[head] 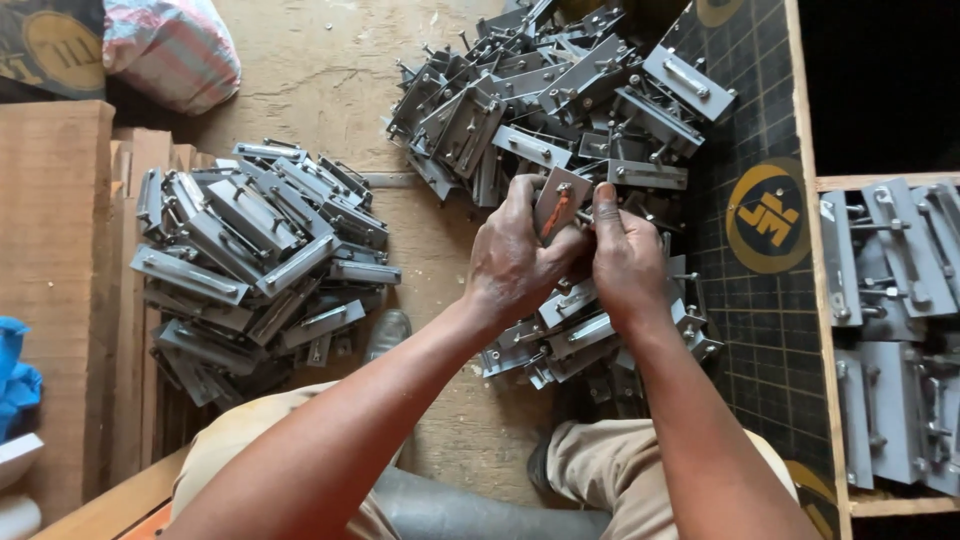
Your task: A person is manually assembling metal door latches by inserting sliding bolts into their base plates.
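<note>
Taking the small grey metal bracket plate with an orange mark (560,205) as the landmark, the far left edge shows a bright blue cloth or bag (12,375), cut off by the frame, beside a stack of brown corrugated cardboard sheets (55,280). Far up and left of the plate lies a dark printed sack with a yellow round emblem (50,45), half out of view, and next to it a bulging pink-and-white striped woven sack (170,50). Left of the plate, on the sandy floor, sits a neat heap of grey metal hinge-like plates with bolts (255,260).

The left hand (515,260) grips the plate's left side with fingers curled round it. The plate stands tilted between both hands, above the knees in khaki trousers (610,470). The right hand (625,255) pinches its right edge, thumb pressed up along it; what the fingers do behind it is hidden.

Above and behind the plate sprawls a loose pile of grey metal plates and bolts (560,95), and more lie below the hands. Right of the plate lies a black gridded mat bearing a round yellow emblem (768,215); a second emblem at the bottom is cut off. Farthest right, a wooden crate (805,180) holds stacked grey plates, partly out of frame.
</note>
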